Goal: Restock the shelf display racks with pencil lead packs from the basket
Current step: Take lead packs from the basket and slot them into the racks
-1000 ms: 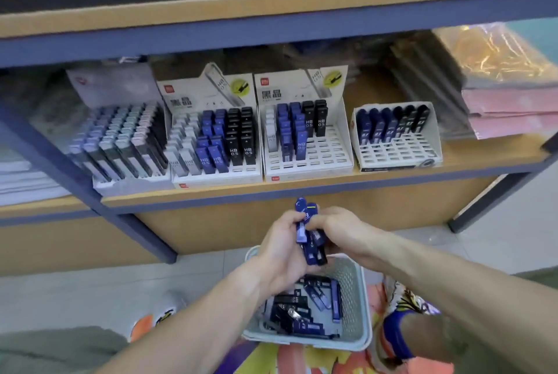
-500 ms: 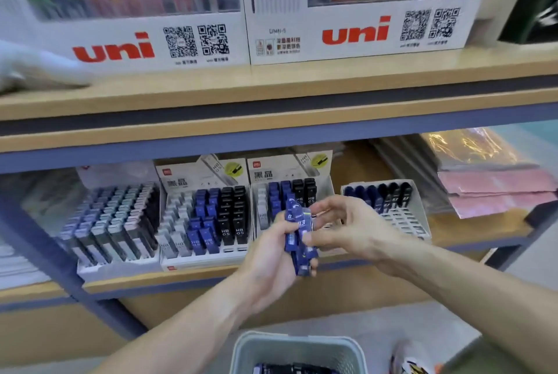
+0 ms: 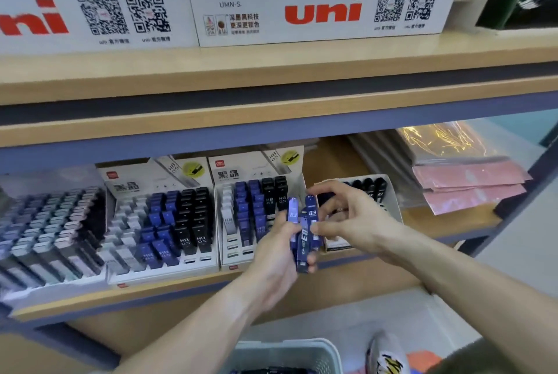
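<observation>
Head view: the blue lead packs (image 3: 303, 231) have risen from the basket (image 3: 283, 354) to rack (image 3: 389, 192) level; left hand (image 3: 276, 248) grips the bundle, right hand (image 3: 347, 216) pinches one pack toward two o'clock.

The pencil lead packs (image 3: 305, 231) looked like smooth, glossy blue plastic with white print. The display racks (image 3: 169, 222) appeared to be matt white printed card with slotted white plastic trays. The shelf (image 3: 271, 71) had a pale wood-look board, matt and smooth, edged by a painted blue-grey frame. The basket (image 3: 287, 349) was pale perforated plastic. Pink sheets (image 3: 471, 183) lay in shiny, crinkled clear film. The uni boxes (image 3: 320, 8) were smooth white card.
</observation>
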`<state>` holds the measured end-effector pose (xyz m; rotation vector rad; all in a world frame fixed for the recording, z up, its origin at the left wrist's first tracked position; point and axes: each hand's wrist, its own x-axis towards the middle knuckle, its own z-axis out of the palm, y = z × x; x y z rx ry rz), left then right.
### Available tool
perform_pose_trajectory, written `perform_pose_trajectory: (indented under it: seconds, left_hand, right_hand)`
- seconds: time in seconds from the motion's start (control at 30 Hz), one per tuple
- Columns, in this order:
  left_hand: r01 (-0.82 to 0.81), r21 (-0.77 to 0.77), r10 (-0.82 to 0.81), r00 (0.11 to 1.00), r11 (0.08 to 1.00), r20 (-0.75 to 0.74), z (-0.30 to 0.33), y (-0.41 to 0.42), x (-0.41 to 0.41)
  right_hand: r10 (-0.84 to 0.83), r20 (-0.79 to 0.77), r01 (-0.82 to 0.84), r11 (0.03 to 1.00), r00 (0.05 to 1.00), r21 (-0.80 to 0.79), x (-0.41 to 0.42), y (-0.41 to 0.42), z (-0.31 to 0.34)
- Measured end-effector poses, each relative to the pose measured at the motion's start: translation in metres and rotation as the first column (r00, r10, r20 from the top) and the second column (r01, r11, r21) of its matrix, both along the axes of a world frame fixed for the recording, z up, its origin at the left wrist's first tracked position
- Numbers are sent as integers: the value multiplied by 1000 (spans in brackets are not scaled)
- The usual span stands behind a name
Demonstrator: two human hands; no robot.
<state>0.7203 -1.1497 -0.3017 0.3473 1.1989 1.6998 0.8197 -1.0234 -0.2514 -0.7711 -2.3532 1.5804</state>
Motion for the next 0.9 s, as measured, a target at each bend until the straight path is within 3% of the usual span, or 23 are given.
perform_pose_trajectory:
  seconds: [0.13,0.2,0.3,0.4,0.63,0.9]
  left_hand:
    - [-16,-4,16,999,1000,33,-3,15,5]
    - [-18,-7,18,999,1000,41,-3,21,6]
    - [-16,-15,16,999,1000,38,-5,27,7]
    - [5,-19,-5,1000,1000,15,-10,29,8]
    - [-1,-37,-1,999,999,-45,-16,26,6]
    - [-27,-37,24,997,999,-80,-22,22,6]
  right_hand:
    - [-152,-37,154,986,988,65,9,30,-3]
    - [-234,-44,238,950,971,203,13,50,-10]
    - [-282,-23,266,871,959,414,19,67,-19]
    - [-276,-31,253,823,961,509,19,74,-24]
    - [-261,-94,267,779,961,567,15,81,-27]
    - [-104,-30,102,798,994,594,12,76,-27]
